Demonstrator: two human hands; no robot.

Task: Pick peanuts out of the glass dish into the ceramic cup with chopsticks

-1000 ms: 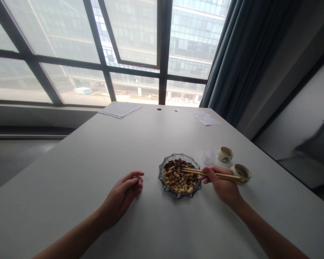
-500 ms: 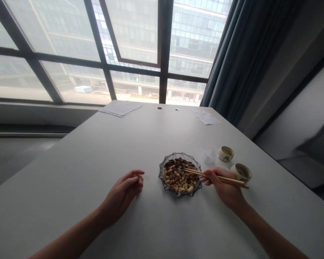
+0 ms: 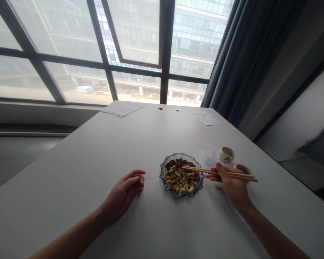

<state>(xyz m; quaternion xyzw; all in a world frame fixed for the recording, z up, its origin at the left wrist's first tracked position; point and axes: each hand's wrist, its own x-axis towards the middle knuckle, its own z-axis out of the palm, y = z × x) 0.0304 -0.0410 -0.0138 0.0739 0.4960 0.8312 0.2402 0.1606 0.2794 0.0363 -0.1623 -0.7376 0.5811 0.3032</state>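
My right hand (image 3: 233,185) grips a pair of wooden chopsticks (image 3: 229,174), whose tips reach over the glass bowl (image 3: 166,188). Peanuts (image 3: 176,180) fill the near part of that scalloped bowl, and dark seeds (image 3: 181,162) lie toward its back. Whether the tips pinch anything is too small to tell. To the left of the bowl, my left hand (image 3: 128,190) rests on the table with nothing in it, index finger stretched out and the other fingers loosely curled.
Behind my right hand are a clear plastic cup (image 3: 210,156), a cream cup with a dark character (image 3: 226,154) and a second cup (image 3: 244,169), partly hidden by the hand. Papers (image 3: 122,108) and another sheet (image 3: 207,117) lie at the far end of the white table (image 3: 151,136).
My right hand has shifted right with the chopsticks, and their tips have risen off the bowl's contents a little. My left hand stays in place.
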